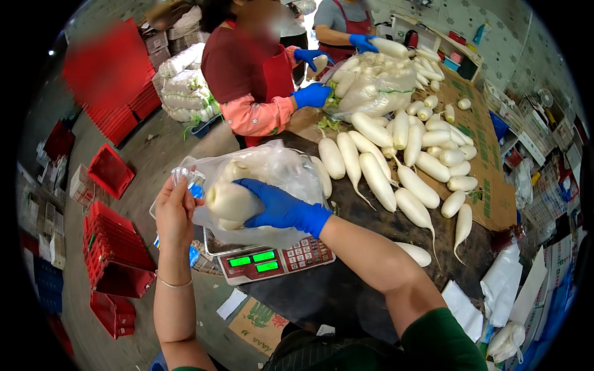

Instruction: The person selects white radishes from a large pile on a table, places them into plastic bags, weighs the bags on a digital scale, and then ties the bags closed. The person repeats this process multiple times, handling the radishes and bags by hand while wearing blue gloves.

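My left hand [175,207], bare, pinches the gathered edge of a clear plastic bag [286,162]. The bag holds several peeled white radishes and rests on a digital scale [281,261] with green lit displays and a keypad. In a blue glove, my right hand [278,207] grips a thick white radish [226,201] at the bag's mouth, its blunt end facing my left hand. Part of that radish is hidden behind my fingers. To the right, many loose white radishes [377,179] lie on the dark table [346,260], some with long thin root tails.
Across the table, a person in a red apron [272,77] and another person [343,25], both blue-gloved, handle radishes by a large filled bag [380,86]. Red crates [114,247] stand on the floor at left. Flattened cardboard [482,154] and white bags [501,281] lie at right.
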Tool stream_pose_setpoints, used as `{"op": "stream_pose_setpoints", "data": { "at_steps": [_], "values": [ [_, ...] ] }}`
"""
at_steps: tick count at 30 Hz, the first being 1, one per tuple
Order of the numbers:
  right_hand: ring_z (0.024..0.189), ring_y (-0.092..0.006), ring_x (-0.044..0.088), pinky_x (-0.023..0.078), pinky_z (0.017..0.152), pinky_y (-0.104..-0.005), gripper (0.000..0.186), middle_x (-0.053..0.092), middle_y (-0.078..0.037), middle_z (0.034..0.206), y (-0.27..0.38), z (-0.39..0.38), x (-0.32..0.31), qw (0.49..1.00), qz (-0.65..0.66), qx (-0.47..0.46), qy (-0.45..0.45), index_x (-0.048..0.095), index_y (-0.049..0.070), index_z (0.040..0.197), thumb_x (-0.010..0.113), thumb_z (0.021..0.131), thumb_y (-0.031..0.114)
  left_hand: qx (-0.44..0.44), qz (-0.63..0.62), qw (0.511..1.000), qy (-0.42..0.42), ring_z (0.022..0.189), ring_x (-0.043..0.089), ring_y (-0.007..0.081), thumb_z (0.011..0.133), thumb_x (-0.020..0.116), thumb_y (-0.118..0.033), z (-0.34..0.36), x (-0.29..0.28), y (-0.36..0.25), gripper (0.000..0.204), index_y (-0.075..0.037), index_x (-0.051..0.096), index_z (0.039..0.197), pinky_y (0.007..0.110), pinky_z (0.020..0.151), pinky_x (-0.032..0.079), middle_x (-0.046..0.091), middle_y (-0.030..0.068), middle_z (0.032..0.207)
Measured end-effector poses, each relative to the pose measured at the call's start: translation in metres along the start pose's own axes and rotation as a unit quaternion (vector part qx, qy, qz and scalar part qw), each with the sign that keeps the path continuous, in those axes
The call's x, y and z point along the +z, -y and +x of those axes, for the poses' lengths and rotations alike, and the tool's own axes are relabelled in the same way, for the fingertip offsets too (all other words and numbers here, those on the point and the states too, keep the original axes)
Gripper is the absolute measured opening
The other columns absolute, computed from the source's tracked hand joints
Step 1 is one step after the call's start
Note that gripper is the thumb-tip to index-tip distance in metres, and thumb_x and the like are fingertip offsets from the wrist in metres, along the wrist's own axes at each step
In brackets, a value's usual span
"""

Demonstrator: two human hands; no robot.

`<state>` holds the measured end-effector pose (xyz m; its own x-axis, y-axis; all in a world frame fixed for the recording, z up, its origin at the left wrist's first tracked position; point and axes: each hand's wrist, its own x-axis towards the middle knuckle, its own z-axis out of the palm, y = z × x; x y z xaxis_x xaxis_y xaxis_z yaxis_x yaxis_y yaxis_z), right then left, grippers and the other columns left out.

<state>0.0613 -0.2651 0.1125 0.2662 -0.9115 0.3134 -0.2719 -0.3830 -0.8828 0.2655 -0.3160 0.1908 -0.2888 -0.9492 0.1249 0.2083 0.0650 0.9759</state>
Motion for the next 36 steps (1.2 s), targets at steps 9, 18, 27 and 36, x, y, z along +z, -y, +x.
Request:
{"op": "stream_pose_setpoints", "data": {
  "at_steps": [9,18,27,36],
  "values": [
    [0.128,-0.0343,0.027,0.022,0.101,-0.0547,0.086,0.034,-0.011,0.136,-0.014,-0.017,-0.037,0.859,-0.503,0.089,0.030,0.028,0.025,0.136,0.072,0.063,0.037,-0.010,0.023,1.000,0.002,0.048,0.042,0.0056,0.091,0.047,-0.022,-0.006,0.001,0.000,0.028,0.000,0.058,0.104,0.023,0.055,0.040,0.043,-0.0049,0.053],
    [0.104,-0.0295,0.051,0.040,0.090,-0.0362,0.043,0.053,-0.014,0.109,0.057,-0.065,-0.103,0.927,-0.290,-0.018,-0.237,0.052,0.005,0.114,0.066,0.076,0.022,0.154,0.344,0.920,-0.108,0.077,0.054,0.0173,0.083,0.060,-0.035,0.004,-0.002,0.004,0.039,0.000,0.058,0.099,0.028,0.072,0.040,0.057,0.0076,0.078],
    [0.107,-0.0313,0.048,0.039,0.092,-0.0379,0.067,0.048,-0.020,0.117,0.073,-0.072,-0.115,0.890,-0.298,0.019,-0.344,0.043,-0.001,0.123,0.072,0.072,0.032,0.555,0.500,0.647,-0.153,0.101,0.048,0.0298,0.068,0.073,-0.019,-0.019,0.011,-0.044,0.051,-0.002,0.052,0.111,0.038,0.088,0.036,0.053,0.0146,0.108],
    [0.072,-0.0257,0.061,0.048,0.063,-0.0363,0.028,0.063,-0.012,0.079,-0.043,-0.061,-0.135,0.900,-0.097,0.049,-0.422,0.052,-0.003,0.101,0.050,0.082,0.016,-0.106,0.027,0.993,0.046,0.053,0.054,0.0163,0.083,0.057,-0.015,0.035,0.014,-0.007,0.026,0.004,0.055,0.100,0.030,0.059,0.047,0.056,0.0012,0.060]
  ]
}}
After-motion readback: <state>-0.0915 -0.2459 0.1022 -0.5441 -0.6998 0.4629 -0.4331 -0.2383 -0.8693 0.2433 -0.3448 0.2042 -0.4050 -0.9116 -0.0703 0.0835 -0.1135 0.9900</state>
